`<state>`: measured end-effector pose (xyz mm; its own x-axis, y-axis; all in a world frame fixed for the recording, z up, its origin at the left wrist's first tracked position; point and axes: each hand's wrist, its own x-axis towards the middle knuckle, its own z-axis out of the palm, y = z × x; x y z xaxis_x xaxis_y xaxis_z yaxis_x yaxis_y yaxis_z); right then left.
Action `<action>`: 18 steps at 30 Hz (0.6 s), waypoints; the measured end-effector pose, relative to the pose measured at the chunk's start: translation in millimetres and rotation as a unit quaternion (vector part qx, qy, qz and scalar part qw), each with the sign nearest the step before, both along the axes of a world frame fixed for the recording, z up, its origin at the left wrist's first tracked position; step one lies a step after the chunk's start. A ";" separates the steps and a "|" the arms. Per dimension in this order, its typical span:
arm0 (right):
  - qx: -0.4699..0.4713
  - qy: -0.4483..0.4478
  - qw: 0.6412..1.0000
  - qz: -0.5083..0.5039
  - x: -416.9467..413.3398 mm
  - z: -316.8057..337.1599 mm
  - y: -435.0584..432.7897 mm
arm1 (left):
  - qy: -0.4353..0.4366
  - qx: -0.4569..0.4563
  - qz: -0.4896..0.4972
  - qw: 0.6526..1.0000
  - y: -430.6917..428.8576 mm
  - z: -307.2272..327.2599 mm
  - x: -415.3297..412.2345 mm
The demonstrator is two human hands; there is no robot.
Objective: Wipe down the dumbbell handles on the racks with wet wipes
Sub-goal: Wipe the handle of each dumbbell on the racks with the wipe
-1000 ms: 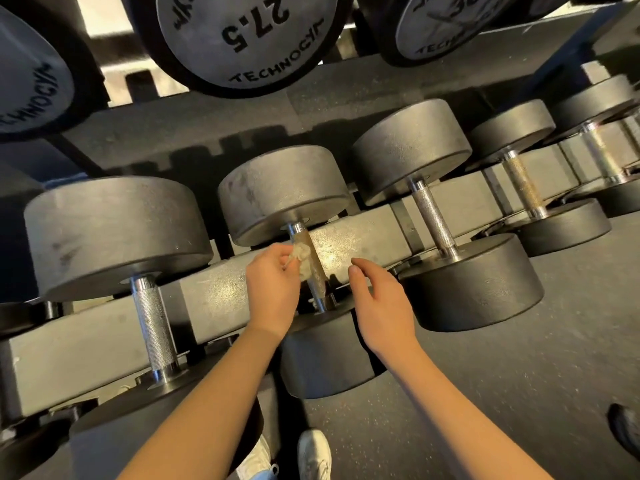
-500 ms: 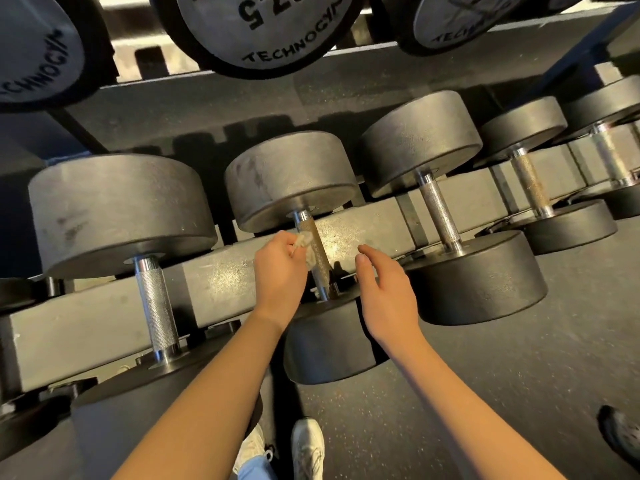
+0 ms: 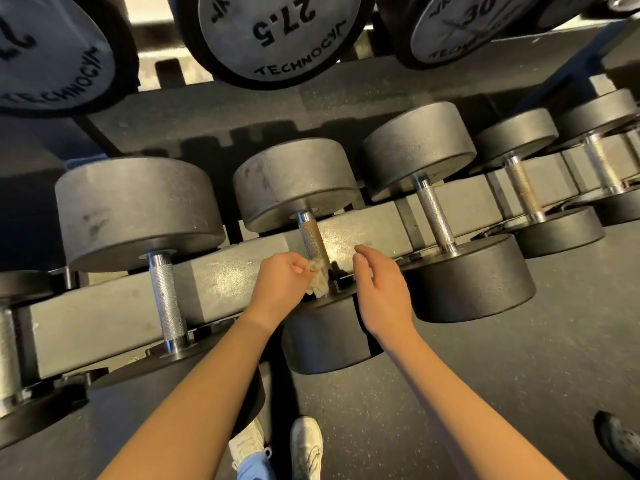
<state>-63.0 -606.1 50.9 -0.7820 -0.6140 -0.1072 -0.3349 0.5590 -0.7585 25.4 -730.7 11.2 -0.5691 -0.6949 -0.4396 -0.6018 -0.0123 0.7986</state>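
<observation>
Dumbbell handle (image 3: 313, 240) at the middle of the lower rack (image 3: 225, 275) runs between two grey heads (image 3: 294, 181), its knurled bar bare at the far end and covered at the near end by a crumpled wet wipe (image 3: 318, 281). The left hand (image 3: 280, 285) pinches that wipe in curled fingers against the bar, while the right hand (image 3: 384, 292) hovers just beside it, fingers loosely extended and holding nothing.
</observation>
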 end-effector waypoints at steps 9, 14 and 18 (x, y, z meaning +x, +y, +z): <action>0.089 0.060 0.994 0.033 3.5 9.6 -2.0 | -0.016 -0.077 0.000 0.997 -4.3 69.3 17.7; 0.024 0.015 0.998 0.048 12.5 58.5 -2.3 | -0.011 -0.087 0.024 0.996 -11.6 122.1 32.0; -0.030 0.027 0.996 0.083 5.8 117.2 -23.7 | 0.000 -0.148 0.057 0.987 -23.8 170.2 40.3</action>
<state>-57.2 -629.8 168.1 -0.6727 -0.7394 -0.0270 -0.4601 0.4465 -0.7674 65.6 -754.5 181.4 -0.4793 -0.8529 -0.2069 -0.6095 0.1539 0.7777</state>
